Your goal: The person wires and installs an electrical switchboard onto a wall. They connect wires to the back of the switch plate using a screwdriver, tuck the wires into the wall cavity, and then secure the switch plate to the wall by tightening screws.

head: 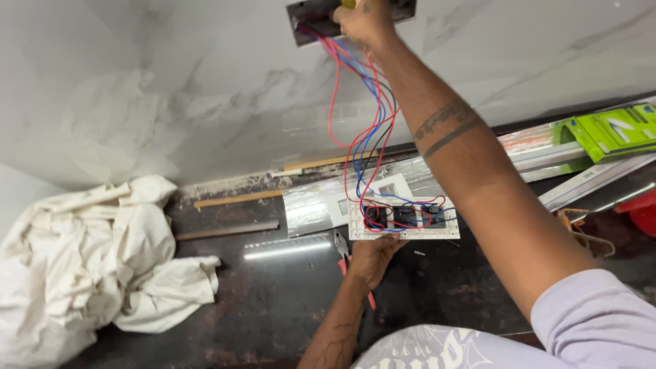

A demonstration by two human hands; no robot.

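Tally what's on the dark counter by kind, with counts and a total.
White crumpled cloth: 1
White switch plate with wired modules, held up by the left hand: 1
Red-handled pliers: 1
Thin wooden strips: 2
Green box: 1
Total: 6
The right hand is up at the wall box, off the counter.

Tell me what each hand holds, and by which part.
The left hand supports the white switch plate under its lower edge. The right hand holds a yellow-handled tool at the wall box; its grip is mostly hidden.
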